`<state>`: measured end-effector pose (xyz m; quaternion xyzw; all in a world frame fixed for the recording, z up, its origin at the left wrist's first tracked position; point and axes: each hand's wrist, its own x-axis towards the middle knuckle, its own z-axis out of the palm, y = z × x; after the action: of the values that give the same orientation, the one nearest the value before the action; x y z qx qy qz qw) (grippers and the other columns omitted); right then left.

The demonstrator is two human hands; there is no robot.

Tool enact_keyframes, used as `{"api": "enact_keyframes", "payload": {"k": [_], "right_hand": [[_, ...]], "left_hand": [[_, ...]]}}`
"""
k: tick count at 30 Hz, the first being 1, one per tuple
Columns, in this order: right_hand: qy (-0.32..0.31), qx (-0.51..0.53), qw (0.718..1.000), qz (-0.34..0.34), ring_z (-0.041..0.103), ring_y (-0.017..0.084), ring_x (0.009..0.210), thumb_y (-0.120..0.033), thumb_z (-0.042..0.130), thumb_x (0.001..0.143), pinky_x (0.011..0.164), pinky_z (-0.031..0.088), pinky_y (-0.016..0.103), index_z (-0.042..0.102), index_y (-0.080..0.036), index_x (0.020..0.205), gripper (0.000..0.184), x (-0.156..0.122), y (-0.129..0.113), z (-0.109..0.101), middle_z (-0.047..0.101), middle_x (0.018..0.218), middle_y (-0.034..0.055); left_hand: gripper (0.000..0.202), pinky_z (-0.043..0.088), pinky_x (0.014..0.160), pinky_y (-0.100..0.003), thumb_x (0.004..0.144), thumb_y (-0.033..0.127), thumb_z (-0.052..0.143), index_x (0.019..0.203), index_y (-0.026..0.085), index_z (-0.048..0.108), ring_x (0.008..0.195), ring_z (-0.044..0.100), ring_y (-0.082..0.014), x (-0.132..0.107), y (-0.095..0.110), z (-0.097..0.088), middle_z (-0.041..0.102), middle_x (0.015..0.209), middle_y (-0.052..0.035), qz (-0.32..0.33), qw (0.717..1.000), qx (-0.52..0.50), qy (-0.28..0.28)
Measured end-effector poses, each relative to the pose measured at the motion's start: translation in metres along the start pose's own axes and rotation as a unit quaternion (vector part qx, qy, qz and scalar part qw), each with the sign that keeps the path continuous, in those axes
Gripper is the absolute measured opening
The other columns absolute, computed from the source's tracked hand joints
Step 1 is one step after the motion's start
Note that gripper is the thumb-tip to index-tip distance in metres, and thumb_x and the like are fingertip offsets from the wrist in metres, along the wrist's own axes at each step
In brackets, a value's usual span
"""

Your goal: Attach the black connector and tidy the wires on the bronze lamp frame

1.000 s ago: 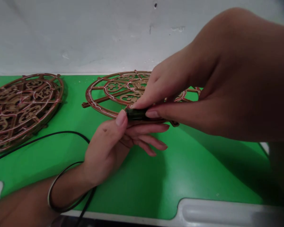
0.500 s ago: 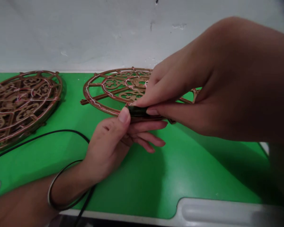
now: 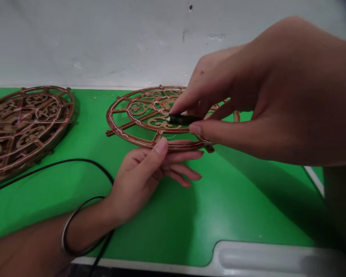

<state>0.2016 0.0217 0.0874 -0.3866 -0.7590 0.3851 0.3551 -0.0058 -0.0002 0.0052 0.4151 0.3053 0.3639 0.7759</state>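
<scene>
My right hand (image 3: pixel 265 96) pinches a small dark pen-like tool (image 3: pixel 182 119) between thumb and fingers, its tip over the ornate brown round frame (image 3: pixel 129 115) lying on the green table (image 3: pixel 161 219). Thin white and red wire runs along the frame's ribs. My left hand (image 3: pixel 150 169) holds the frame's near rim, thumb on top and fingers under it. A dark bangle circles my left wrist.
A stack of similar brown round frames (image 3: pixel 23 123) lies at the left. A black cable (image 3: pixel 69 163) curves across the table toward my left wrist. A white wall (image 3: pixel 103 38) stands behind. A grey-white moulded edge (image 3: pixel 262 257) runs along the table's front right.
My right hand has lifted the dark tool from the frame's near rim, by my left thumb, toward the frame's middle. My left hand stays on the rim.
</scene>
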Motion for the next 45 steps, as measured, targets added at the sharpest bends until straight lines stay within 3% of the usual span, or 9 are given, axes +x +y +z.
{"api": "enact_keyframes", "payload": {"k": [3,5,9,12,16,23,28,37,45], "right_hand": [[-0.009,-0.177,0.983,-0.038,0.061,0.007,0.060,-0.019,0.070,0.084,0.039,0.033,0.018,0.073,-0.019,0.085,0.003,-0.004,0.005,0.003,0.068,0.073,-0.0044],[-0.012,-0.123,0.992,0.005,0.060,0.008,0.061,-0.016,0.066,0.086,0.044,0.040,0.020,0.064,-0.019,0.078,0.009,-0.008,0.010,0.008,0.064,0.071,-0.0033],[-0.012,-0.047,0.994,0.096,0.056,0.010,0.072,-0.011,0.054,0.091,0.056,0.045,0.022,0.058,-0.020,0.085,0.012,-0.022,0.017,0.014,0.060,0.081,-0.0012],[0.030,-0.075,0.992,0.095,0.050,0.008,0.067,-0.011,0.056,0.090,0.054,0.042,0.019,0.061,-0.020,0.089,0.010,-0.030,0.016,0.016,0.056,0.077,-0.0028],[0.011,-0.158,0.986,0.051,0.040,0.003,0.051,-0.015,0.067,0.088,0.042,0.029,0.018,0.071,-0.018,0.087,0.005,-0.034,0.015,0.016,0.057,0.064,-0.0061],[-0.048,-0.150,0.986,0.048,0.060,0.007,0.065,-0.018,0.064,0.092,0.056,0.043,0.020,0.077,-0.016,0.088,0.014,-0.036,0.022,0.016,0.076,0.084,0.0011],[-0.073,-0.183,0.980,0.035,0.060,0.008,0.066,-0.008,0.064,0.087,0.060,0.042,0.022,0.075,-0.016,0.083,0.014,-0.033,0.017,0.020,0.073,0.079,-0.0010],[-0.098,-0.270,0.957,0.039,0.057,0.007,0.066,-0.005,0.063,0.084,0.061,0.039,0.023,0.075,-0.014,0.081,0.015,-0.031,0.013,0.024,0.071,0.075,-0.0029],[-0.105,-0.339,0.935,-0.001,0.058,0.010,0.067,-0.012,0.059,0.089,0.060,0.037,0.026,0.075,-0.013,0.084,0.017,-0.034,0.014,0.025,0.070,0.077,0.0013]], "left_hand": [[0.030,0.064,0.060,-0.020,0.089,0.041,0.065,0.086,0.015,0.081,0.068,0.076,-0.0167,0.002,-0.002,0.001,0.080,0.098,-0.0079,-0.027,0.999,0.009,0.022],[0.029,0.064,0.058,-0.019,0.087,0.039,0.068,0.084,0.014,0.081,0.067,0.076,-0.0172,0.003,-0.002,0.003,0.080,0.096,-0.0087,-0.057,0.998,0.017,0.034],[0.025,0.062,0.051,-0.018,0.082,0.038,0.073,0.086,0.015,0.080,0.067,0.076,-0.0174,0.002,0.000,0.006,0.080,0.100,-0.0081,-0.086,0.996,0.018,0.027],[0.025,0.060,0.047,-0.017,0.084,0.039,0.071,0.093,0.017,0.080,0.064,0.075,-0.0155,-0.002,0.002,0.007,0.081,0.089,-0.0063,-0.125,0.992,0.014,0.006],[0.025,0.059,0.051,-0.012,0.085,0.041,0.070,0.089,0.018,0.081,0.053,0.069,-0.0090,-0.002,0.002,0.008,0.078,0.071,-0.0034,-0.166,0.985,0.042,0.021],[0.022,0.058,0.050,-0.012,0.084,0.040,0.071,0.085,0.021,0.082,0.057,0.070,-0.0089,0.004,0.000,0.010,0.081,0.087,-0.0020,-0.159,0.986,0.052,0.025],[0.021,0.055,0.052,-0.006,0.088,0.031,0.065,0.086,0.020,0.082,0.051,0.067,-0.0057,0.004,0.001,0.009,0.078,0.070,-0.0017,-0.169,0.984,0.051,0.023],[0.023,0.054,0.056,-0.003,0.088,0.035,0.066,0.082,0.019,0.081,0.061,0.070,-0.0048,0.001,0.002,0.008,0.080,0.081,-0.0016,-0.164,0.982,0.090,0.009],[0.020,0.054,0.057,-0.003,0.086,0.035,0.066,0.084,0.025,0.082,0.059,0.068,-0.0039,0.002,0.001,0.007,0.079,0.074,0.0011,-0.152,0.980,0.123,0.022]]}}
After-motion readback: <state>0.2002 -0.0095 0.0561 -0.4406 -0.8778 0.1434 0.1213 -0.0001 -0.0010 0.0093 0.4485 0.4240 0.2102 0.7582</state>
